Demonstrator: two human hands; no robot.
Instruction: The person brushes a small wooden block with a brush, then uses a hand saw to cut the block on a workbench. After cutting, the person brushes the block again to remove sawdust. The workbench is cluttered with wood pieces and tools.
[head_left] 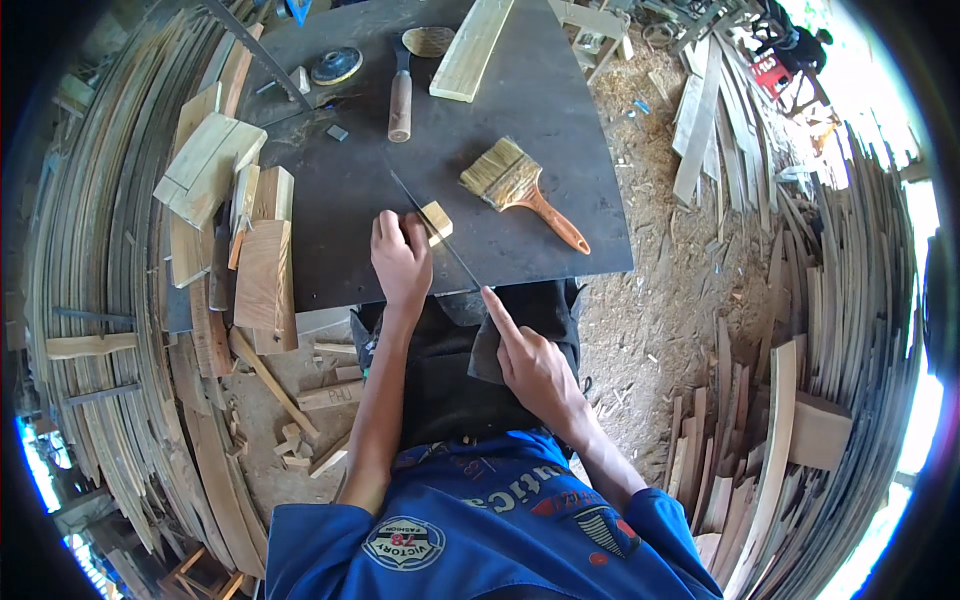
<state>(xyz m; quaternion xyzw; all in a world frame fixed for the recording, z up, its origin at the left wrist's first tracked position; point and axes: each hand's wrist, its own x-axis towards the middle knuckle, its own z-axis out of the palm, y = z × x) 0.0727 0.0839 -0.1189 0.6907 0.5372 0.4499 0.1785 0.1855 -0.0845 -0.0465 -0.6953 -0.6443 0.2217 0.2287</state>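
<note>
My left hand [402,258] is closed against a small pale wooden block [437,222] near the table's front edge, pressing it to the dark tabletop. Across that block runs a handsaw [450,252], its thin blade seen nearly edge-on. At the near end of the saw, my right hand [537,370] is closed around the handle, which is mostly hidden, with the index finger stretched along the blade. To the right of the block lies a wide flat paintbrush [522,190] with pale bristles and an orange-brown wooden handle.
Farther back on the table [330,215] lie a wooden-handled tool [400,105], a pale board [472,50], a round abrasive disc [337,65] and a toothed saw blade [258,52]. Wooden blocks [210,170] pile up along the left edge. Long wooden strips [110,250] stack on both sides.
</note>
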